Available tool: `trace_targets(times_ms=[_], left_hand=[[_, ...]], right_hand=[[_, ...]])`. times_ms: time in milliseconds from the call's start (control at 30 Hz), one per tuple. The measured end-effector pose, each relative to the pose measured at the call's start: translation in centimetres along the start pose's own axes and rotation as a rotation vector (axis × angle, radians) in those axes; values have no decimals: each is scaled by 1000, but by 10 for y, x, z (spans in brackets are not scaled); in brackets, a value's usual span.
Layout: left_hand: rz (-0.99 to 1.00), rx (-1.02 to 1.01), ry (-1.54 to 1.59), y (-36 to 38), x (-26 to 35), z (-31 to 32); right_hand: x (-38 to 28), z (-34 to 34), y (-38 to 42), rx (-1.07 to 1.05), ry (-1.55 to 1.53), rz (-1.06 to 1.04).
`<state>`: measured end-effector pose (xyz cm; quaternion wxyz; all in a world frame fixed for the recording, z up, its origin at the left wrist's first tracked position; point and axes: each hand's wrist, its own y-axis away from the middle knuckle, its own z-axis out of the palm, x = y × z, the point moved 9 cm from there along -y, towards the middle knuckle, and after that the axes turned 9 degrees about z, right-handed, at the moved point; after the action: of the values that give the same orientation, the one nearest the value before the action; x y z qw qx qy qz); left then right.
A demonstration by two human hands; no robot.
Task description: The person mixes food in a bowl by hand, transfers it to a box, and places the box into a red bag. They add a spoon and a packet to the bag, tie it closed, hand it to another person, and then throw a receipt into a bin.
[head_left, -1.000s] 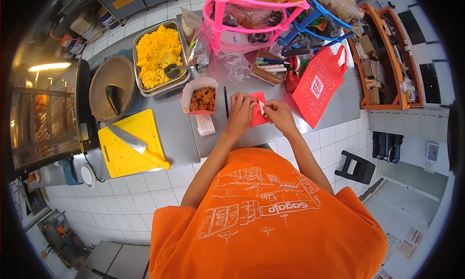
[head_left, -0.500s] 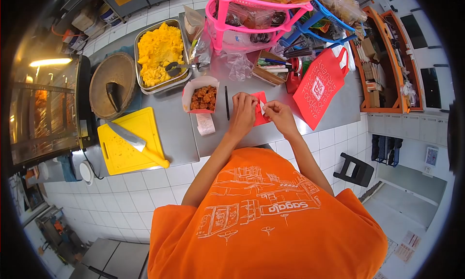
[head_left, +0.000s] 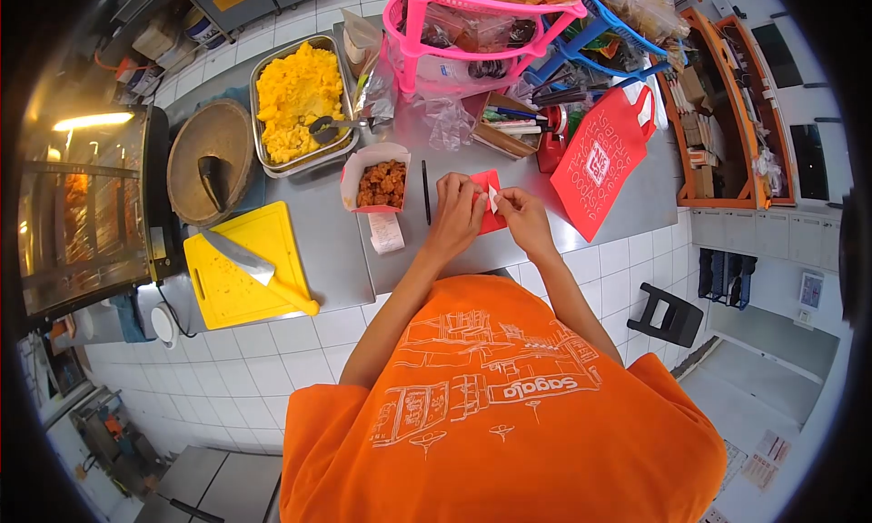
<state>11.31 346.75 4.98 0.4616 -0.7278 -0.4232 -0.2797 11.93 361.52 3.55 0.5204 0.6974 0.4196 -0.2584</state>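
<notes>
Head view: at the centre of the frame, the red packet (head_left: 489,222) lies on the worktop (head_left: 341,250) between both hands. The left hand (head_left: 458,216) rests with bent fingers on its left side; whether it grips or only presses, I cannot tell. The right hand (head_left: 526,221) pinches a small white slip (head_left: 493,199) over the packet. A black pen (head_left: 425,194) lies left of the left hand, beside a food box (head_left: 351,189); a red bag (head_left: 597,191) lies at upper right.

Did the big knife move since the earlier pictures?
No, the knife hasn't shifted any way: it lies at the same spot and slant on the yellow board.
</notes>
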Motion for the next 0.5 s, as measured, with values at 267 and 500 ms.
trace_targets(times_ms=[267,500], left_hand=[[21,18,-27,0,-1,1],[32,41,-30,0,1,5]], right_hand=[[8,4,-4,-58,-37,22],[5,1,-3,15,52,-111]])
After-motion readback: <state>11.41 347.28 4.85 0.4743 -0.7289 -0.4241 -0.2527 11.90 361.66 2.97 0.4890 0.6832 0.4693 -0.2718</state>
